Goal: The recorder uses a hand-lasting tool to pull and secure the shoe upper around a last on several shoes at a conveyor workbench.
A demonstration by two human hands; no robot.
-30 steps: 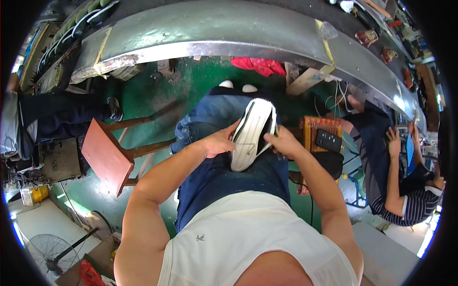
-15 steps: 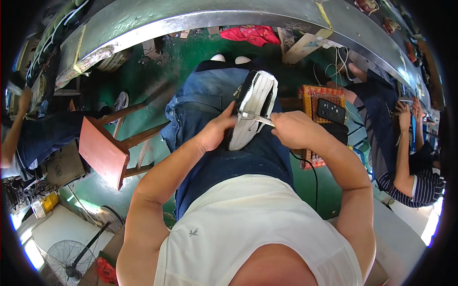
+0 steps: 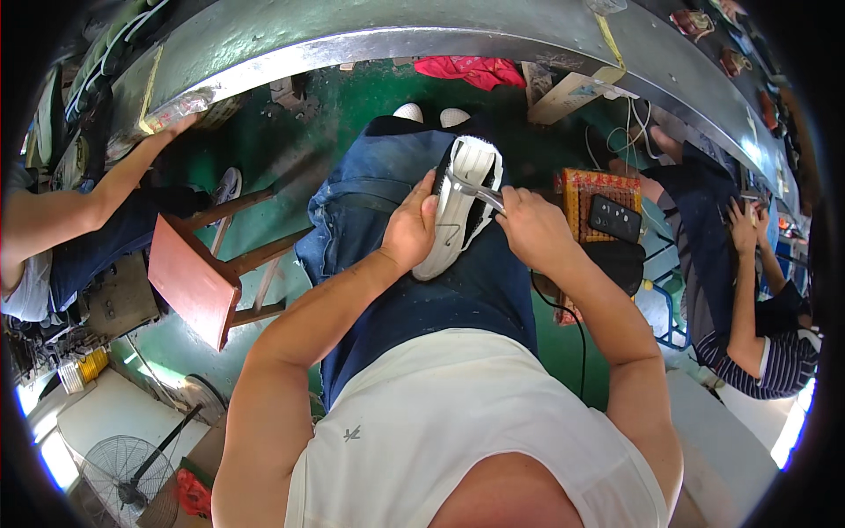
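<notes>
A shoe upper [image 3: 443, 246], black at the sides, rests on my thighs with its whitish underside turned up. Its folded edges show ragged white and black strips near the far end. My left hand [image 3: 412, 227] is closed along the left side of the shoe, thumb near its edge. My right hand [image 3: 535, 227] grips the handle of a metal pincer-like tool [image 3: 475, 190]. The tool's curved head touches the far half of the shoe's underside; its exact jaws are too small to make out.
A metal bench [image 3: 370, 48] spans the far side. To the right, a phone [image 3: 613, 217] lies on a beaded seat [image 3: 576, 189] beside a black cable. A reddish wooden stool [image 3: 194, 282] stands left. Co-workers sit on both sides, one arm [image 3: 114, 194] reaching toward the bench. A fan [image 3: 128, 475] is lower left.
The tool has swung from lying across the shoe's middle to a slant nearer the far end. The shoe has turned slightly. The left co-worker's arm has reached out to the bench.
</notes>
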